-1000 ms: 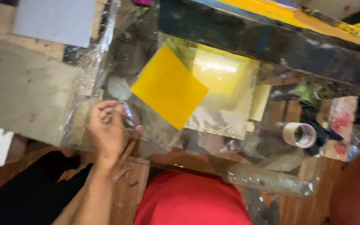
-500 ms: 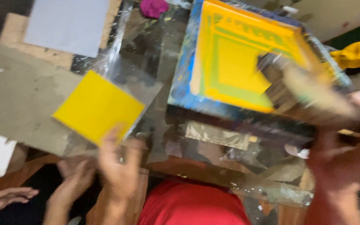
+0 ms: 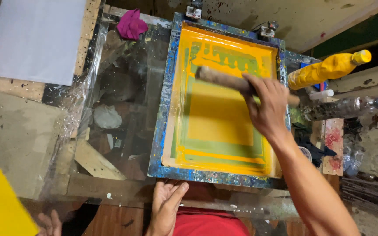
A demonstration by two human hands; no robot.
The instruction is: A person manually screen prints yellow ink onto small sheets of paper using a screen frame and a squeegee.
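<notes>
A blue-rimmed printing screen (image 3: pixel 162 109), coated in yellow ink, lies flat on a glass table. My right hand (image 3: pixel 267 107) is shut on a wooden squeegee (image 3: pixel 219 78) that rests across the far part of the screen. Just below the screen's near edge, my left hand (image 3: pixel 165 205) lies with fingers apart and holds nothing. A yellow sheet (image 3: pixel 1 209) shows at the lower left corner, with another person's fingers (image 3: pixel 51 223) beside it.
A yellow squeeze bottle (image 3: pixel 324 70) and a clear plastic bottle (image 3: pixel 346 107) lie right of the screen. A magenta rag (image 3: pixel 132 24) sits at the table's far edge. A pale grey sheet (image 3: pixel 36 39) lies at the far left, on a board.
The screen has come down flat over the table. The yellow sheet has gone to the lower left. My right hand now holds the squeegee on the screen; my left hand has let go.
</notes>
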